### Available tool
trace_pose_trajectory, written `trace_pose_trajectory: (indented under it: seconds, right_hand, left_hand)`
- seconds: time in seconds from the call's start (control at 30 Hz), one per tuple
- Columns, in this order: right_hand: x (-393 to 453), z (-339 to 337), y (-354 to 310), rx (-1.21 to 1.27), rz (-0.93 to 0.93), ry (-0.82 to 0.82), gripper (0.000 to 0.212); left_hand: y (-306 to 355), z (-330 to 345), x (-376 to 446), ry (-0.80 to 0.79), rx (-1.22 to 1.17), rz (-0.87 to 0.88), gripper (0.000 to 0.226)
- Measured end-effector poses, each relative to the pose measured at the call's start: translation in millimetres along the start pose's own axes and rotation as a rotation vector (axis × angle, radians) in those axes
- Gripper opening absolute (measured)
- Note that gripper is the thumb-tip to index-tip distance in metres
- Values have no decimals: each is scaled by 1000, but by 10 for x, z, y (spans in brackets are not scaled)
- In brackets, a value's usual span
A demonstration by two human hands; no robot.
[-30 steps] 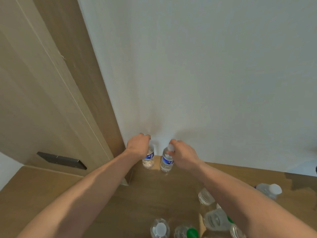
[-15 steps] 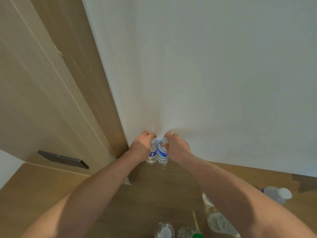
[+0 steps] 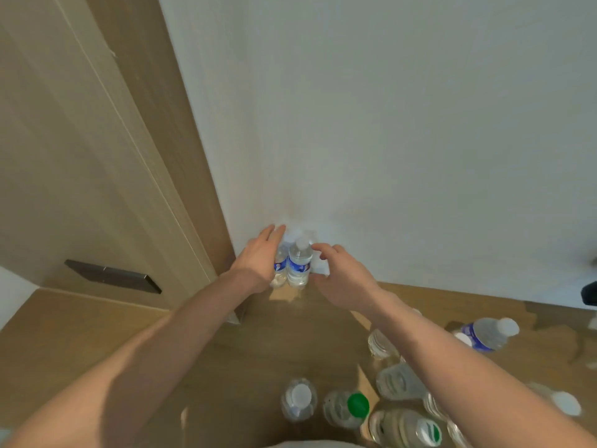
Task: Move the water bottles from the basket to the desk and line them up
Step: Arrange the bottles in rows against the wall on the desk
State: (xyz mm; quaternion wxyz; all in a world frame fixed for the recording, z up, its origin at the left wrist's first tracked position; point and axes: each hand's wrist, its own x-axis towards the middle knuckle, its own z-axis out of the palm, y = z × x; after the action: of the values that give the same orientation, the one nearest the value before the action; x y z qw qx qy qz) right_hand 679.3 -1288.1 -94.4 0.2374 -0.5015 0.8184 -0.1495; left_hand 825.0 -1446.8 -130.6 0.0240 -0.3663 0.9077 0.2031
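Two small clear water bottles with blue labels stand upright side by side at the back of the wooden desk (image 3: 200,360), against the white wall. The right bottle (image 3: 299,261) shows its white cap; the left bottle (image 3: 280,265) is partly hidden behind my left hand (image 3: 260,258). That hand lies along the left bottle with its fingers straight. My right hand (image 3: 340,278) hovers just right of the right bottle, fingers loosely spread and off it. No basket is in view.
Several more bottles crowd the near right of the desk: a white-capped one (image 3: 298,399), a green-capped one (image 3: 345,409), a blue-labelled one (image 3: 487,333) lying on its side. A wooden door panel (image 3: 97,176) with a dark handle (image 3: 113,276) rises at left.
The two bottles were pushed together and back against the wall. My right hand has let go of its bottle and opened; my left hand's fingers have straightened along the left bottle.
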Motion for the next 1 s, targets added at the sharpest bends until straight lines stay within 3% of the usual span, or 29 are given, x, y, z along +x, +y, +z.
trace_pose_trajectory:
  seconds: [0.13,0.23,0.57,0.7,1.0]
  right_hand:
    - [-999,-211,192,61,-33,-10,44]
    - [-1617,-236,381,22,29,-38,43]
    - [-2252,265,727,16,91,-7,51]
    - [-2273,267,741,-12,108,-53,54]
    - [-2210,470,691,67,46,-104,67]
  left_hand:
    - [138,-94,-802,138,-155,124,54]
    - [242,-53,-1454,38,-289,224,35]
    - [608,387,-2012,-172,-146,280,44]
    - [566,502,-1945,-200,-22,213,41]
    - [516,678,-1938,-192,-35,196,28]
